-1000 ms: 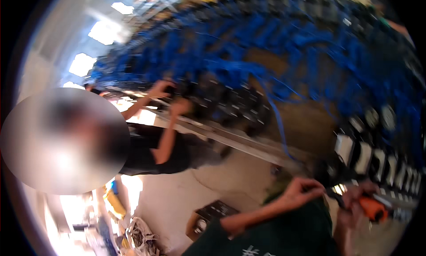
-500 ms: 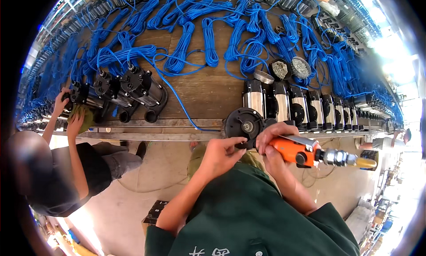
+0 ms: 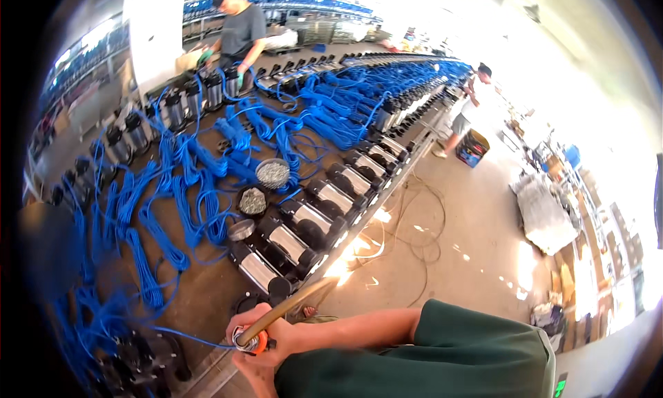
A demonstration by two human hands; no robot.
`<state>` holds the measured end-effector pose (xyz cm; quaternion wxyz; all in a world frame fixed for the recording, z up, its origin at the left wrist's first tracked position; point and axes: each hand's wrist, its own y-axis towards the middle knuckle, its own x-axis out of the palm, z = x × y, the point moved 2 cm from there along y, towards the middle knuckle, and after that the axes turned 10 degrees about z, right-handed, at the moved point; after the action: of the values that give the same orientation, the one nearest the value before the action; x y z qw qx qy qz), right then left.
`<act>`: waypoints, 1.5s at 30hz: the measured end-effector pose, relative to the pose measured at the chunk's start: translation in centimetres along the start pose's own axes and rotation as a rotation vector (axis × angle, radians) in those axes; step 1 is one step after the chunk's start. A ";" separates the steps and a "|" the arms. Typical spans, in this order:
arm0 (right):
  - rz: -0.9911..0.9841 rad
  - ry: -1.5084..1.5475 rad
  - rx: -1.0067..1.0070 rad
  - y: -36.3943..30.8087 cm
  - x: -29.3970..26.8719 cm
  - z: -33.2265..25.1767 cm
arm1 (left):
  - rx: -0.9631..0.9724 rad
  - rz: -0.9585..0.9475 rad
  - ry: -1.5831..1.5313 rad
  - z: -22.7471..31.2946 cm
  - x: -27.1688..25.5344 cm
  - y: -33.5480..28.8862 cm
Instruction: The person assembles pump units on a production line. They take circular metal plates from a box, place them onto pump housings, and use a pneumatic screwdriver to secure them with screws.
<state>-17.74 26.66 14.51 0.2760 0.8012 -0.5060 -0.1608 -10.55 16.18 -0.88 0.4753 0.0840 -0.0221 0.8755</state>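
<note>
My right hand is wrapped around an orange pneumatic screwdriver, seen end-on at the bench edge. A yellowish-brown air hose runs from its metal fitting up to the right. Below, a strip of skin looks like part of my left arm; the left hand's fingers are hidden behind the right hand and tool. Beyond the right hand, a black round part shows partly. A row of silver-and-black motor pump bodies lies along the edge. Whatever the tool tip touches is hidden.
Blue cable bundles cover much of the bench. Bowls of small metal parts stand behind the pump bodies. One person handles pumps across the bench; another stands farther along, beside a dark bin. Hoses lie on the floor.
My view has swung to the right along the bench. The left hand, earlier visible beside the round black part, is now hidden; the right hand still holds the pneumatic screwdriver.
</note>
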 end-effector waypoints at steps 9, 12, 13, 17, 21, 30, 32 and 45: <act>0.029 0.308 0.218 -0.8 0.3 0.2 | -0.700 0.349 -0.346 2.7 -5.3 -1.3; 0.208 0.371 0.275 1.0 0.2 -1.8 | -0.388 0.110 0.101 -0.6 -8.5 -2.0; 0.203 0.409 0.303 1.3 0.5 -1.7 | -0.181 0.020 0.302 -0.5 -8.8 -2.1; 0.280 0.525 0.408 1.4 0.1 -1.3 | -0.733 0.317 -0.254 9.5 -1.1 -1.2; 0.297 0.551 0.469 1.8 -0.3 -1.1 | -0.663 0.056 -0.359 8.6 -1.8 0.0; 0.337 0.650 0.470 3.1 -0.8 -0.2 | -0.779 -0.027 -0.540 8.6 0.0 2.1; 0.363 0.640 0.479 3.3 -0.9 -0.3 | -0.798 0.018 -0.587 8.7 0.0 2.4; 0.397 0.673 0.507 4.3 -0.7 0.2 | -0.734 0.142 -0.540 10.1 -0.7 2.5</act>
<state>-21.32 25.78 16.92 0.2458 0.7387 -0.5551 0.2929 -11.02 13.05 9.05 0.3898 0.1336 -0.4593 0.7869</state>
